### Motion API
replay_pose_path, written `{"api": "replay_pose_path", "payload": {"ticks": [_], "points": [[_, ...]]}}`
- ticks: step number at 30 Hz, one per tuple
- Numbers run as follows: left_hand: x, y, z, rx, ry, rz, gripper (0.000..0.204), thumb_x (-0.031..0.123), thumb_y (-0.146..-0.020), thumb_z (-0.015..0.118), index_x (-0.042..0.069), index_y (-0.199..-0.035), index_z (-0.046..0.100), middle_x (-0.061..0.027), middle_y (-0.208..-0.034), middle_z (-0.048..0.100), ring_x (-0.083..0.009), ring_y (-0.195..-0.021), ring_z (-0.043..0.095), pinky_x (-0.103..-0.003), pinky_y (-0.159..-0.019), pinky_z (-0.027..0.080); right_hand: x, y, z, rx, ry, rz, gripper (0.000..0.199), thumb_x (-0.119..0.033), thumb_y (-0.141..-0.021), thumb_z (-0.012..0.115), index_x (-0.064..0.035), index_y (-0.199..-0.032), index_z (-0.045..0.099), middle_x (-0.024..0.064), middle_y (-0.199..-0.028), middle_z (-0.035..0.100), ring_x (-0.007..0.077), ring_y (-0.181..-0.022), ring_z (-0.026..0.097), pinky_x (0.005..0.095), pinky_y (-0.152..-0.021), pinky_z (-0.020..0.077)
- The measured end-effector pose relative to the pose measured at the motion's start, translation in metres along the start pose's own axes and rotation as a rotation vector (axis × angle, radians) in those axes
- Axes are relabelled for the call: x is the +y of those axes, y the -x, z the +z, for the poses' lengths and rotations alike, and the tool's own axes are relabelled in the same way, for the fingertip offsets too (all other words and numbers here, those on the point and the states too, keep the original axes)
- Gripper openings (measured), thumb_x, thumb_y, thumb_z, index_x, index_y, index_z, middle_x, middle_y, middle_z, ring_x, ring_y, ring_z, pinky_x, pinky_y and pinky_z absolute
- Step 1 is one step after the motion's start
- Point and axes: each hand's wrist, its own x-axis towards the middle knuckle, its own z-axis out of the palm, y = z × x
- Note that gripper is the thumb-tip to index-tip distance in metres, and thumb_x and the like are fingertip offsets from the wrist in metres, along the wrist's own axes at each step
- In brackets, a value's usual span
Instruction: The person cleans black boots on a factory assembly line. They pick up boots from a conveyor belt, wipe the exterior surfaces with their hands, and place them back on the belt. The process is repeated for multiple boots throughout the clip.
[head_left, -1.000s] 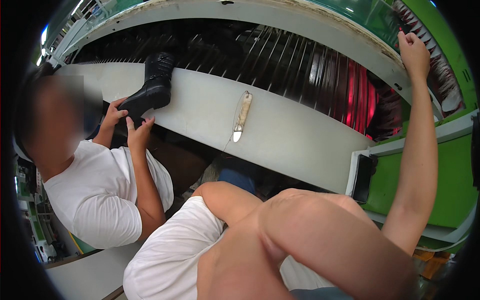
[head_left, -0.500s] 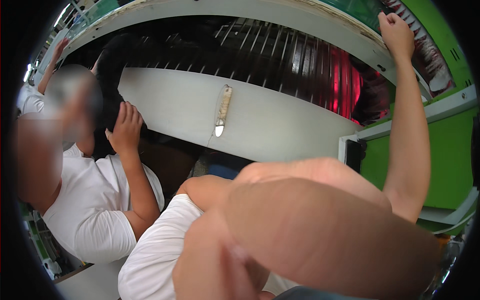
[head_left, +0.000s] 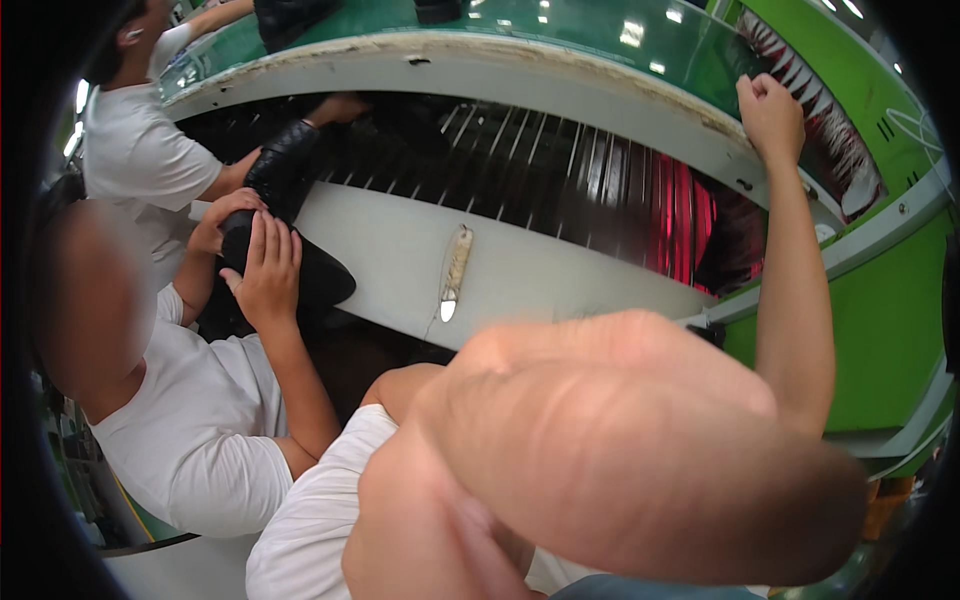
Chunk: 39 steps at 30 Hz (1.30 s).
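Head view shows my right hand point(head_left: 770, 110) at upper right, fist closed on the pale rim point(head_left: 600, 85) of the green machine point(head_left: 880, 300). Below it, left of my arm, dark slats point(head_left: 540, 180) run upright inside the opening. My left hand is hidden behind my blurred forearm point(head_left: 620, 450); I cannot tell its state. A co-worker's hands point(head_left: 265, 265) press a black boot point(head_left: 300, 270) at left.

Right hand point(head_left: 770, 115) fisted, raised against curved pale rim point(head_left: 600, 85) of green machine point(head_left: 880, 290), arm stretched up. Left hand: blurred, cannot tell.
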Motion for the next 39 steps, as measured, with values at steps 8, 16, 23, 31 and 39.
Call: {"api": "replay_pose_path", "payload": {"ticks": [8, 16, 23, 31, 39], "points": [[0.028, 0.001, -0.004, -0.046, -0.045, 0.011, 0.008, 0.005, -0.107, 0.071, 0.000, -0.111, 0.076, -0.0131, -0.100, 0.076, -0.0162, -0.077, 0.068, -0.029, -0.065, 0.054, -0.022, 0.012, 0.002, 0.035, -0.022, 0.001, 0.039, -0.045, -0.101, 0.069, -0.0085, -0.087, 0.070, 0.0185, -0.084, 0.076, 0.0452, -0.086, 0.074, 0.0550, -0.076, 0.0571], [0.036, -0.002, 0.005, -0.061, -0.063, 0.021, 0.007, 0.005, -0.107, 0.072, 0.000, -0.110, 0.076, -0.0132, -0.100, 0.077, -0.0164, -0.078, 0.069, -0.029, -0.066, 0.054, -0.023, 0.011, 0.006, 0.025, -0.051, 0.030, 0.037, -0.042, -0.100, 0.069, -0.0084, -0.085, 0.069, 0.0167, -0.084, 0.077, 0.0440, -0.087, 0.075, 0.0546, -0.077, 0.0579], [0.031, -0.003, 0.015, -0.061, -0.100, 0.018, 0.007, 0.004, -0.106, 0.072, 0.000, -0.109, 0.077, -0.0132, -0.099, 0.077, -0.0167, -0.078, 0.070, -0.029, -0.066, 0.055, -0.018, 0.008, 0.010, 0.030, -0.046, 0.019, 0.040, -0.046, -0.100, 0.069, -0.0086, -0.086, 0.069, 0.0171, -0.084, 0.076, 0.0447, -0.086, 0.074, 0.0548, -0.076, 0.0570], [0.019, 0.000, 0.016, -0.015, -0.165, 0.038, 0.006, 0.004, -0.106, 0.073, -0.001, -0.108, 0.077, -0.0133, -0.099, 0.078, -0.0169, -0.079, 0.071, -0.029, -0.067, 0.056, -0.014, 0.006, 0.000, -0.009, -0.015, 0.025, 0.041, -0.049, -0.100, 0.067, -0.0099, -0.091, 0.071, 0.0179, -0.089, 0.077, 0.0451, -0.091, 0.075, 0.0548, -0.078, 0.0569], [0.013, 0.002, 0.008, -0.011, -0.203, 0.028, 0.006, 0.004, -0.105, 0.074, -0.001, -0.107, 0.077, -0.0133, -0.098, 0.078, -0.0172, -0.080, 0.071, -0.030, -0.068, 0.057, -0.012, 0.001, 0.015, -0.056, -0.028, 0.000, 0.045, -0.053, -0.100, 0.065, -0.0096, -0.092, 0.072, 0.0183, -0.091, 0.078, 0.0462, -0.094, 0.075, 0.0548, -0.080, 0.0578]]}}
